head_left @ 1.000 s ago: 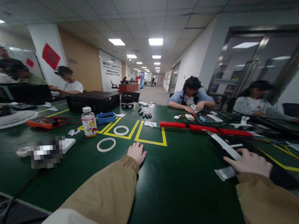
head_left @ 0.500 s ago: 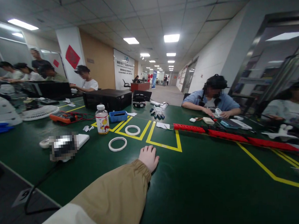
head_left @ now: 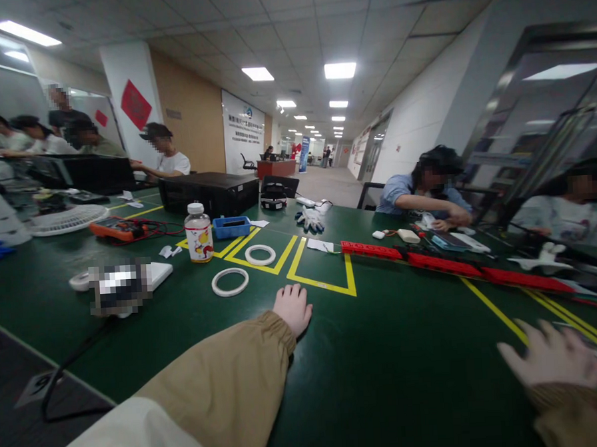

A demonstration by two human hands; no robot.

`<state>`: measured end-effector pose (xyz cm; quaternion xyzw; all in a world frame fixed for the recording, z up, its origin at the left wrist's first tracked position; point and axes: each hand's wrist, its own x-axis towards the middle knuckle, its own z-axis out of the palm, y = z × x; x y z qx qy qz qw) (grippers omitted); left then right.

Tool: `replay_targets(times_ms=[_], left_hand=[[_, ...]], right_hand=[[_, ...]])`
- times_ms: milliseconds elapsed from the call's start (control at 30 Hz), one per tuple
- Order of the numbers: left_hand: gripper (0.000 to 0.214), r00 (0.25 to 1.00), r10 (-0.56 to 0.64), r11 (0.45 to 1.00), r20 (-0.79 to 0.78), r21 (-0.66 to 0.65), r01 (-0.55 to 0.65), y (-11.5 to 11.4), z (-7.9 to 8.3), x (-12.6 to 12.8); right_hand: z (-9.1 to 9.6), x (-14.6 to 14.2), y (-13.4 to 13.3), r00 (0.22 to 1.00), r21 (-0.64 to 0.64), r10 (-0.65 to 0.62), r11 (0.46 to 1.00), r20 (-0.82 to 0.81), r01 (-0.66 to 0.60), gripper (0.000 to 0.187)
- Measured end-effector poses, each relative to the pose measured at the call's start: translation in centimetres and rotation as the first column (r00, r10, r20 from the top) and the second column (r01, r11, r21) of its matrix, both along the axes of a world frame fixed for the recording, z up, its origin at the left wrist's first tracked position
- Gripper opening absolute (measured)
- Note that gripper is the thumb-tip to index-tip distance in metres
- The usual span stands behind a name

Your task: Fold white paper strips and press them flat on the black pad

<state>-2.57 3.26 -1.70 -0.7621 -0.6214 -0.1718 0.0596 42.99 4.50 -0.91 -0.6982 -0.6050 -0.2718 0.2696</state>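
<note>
My left hand (head_left: pixel 293 308) lies on the green table (head_left: pixel 395 352), fingers together and curled down, holding nothing that I can see. Just beyond it are two white rings, the nearer one (head_left: pixel 230 282) and one (head_left: pixel 260 255) inside yellow tape lines (head_left: pixel 322 285). My right hand (head_left: pixel 553 357) hovers low at the right edge, fingers spread, blurred by motion, with nothing in it. A small bottle (head_left: pixel 199 241) with a white cap stands behind the rings.
A blue tray (head_left: pixel 233 227), a black case (head_left: pixel 209 193), an orange meter (head_left: pixel 112 228), gloves (head_left: pixel 308 219) and red strips (head_left: pixel 445 264) lie farther back. A white pad (head_left: pixel 158 274) and cable (head_left: pixel 70 369) sit at left. Several people work around the table.
The view swung left, then back a little. My right hand, earlier on a flat strip at right, left the view and now reappears open. The left hand stayed put.
</note>
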Motion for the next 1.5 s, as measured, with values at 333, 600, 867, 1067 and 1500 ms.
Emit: replay_targets(times_ms=[333,600,867,1067,1500], left_hand=[[0.033,1.0,0.01,1.0,-0.027,-0.008,-0.01,0.1,-0.2,-0.1],[0.033,0.999,-0.004,0.999,-0.035,-0.035,0.003,0.0,0.0,-0.3],[0.035,0.999,-0.012,0.999,-0.039,-0.049,0.01,0.1,0.1,-0.3],[0.034,0.999,-0.009,0.999,-0.045,-0.052,0.007,0.1,0.1,-0.3],[0.036,0.999,-0.02,0.998,-0.032,-0.053,0.018,0.1,0.0,-0.4]], right_hand=[[1.0,-25.9,-8.2,0.387,-0.477,0.898,0.252,-0.209,-0.842,0.04],[1.7,-26.3,-9.1,0.283,-0.509,0.875,0.05,-0.392,-0.859,0.038],[1.5,-26.0,-9.0,0.304,-0.549,0.876,0.054,-0.374,-0.834,0.041],[1.6,-25.9,-9.0,0.333,-0.577,0.869,0.068,-0.367,-0.814,0.042],[1.5,-25.9,-9.0,0.311,-0.562,0.874,0.053,-0.374,-0.825,0.042]])
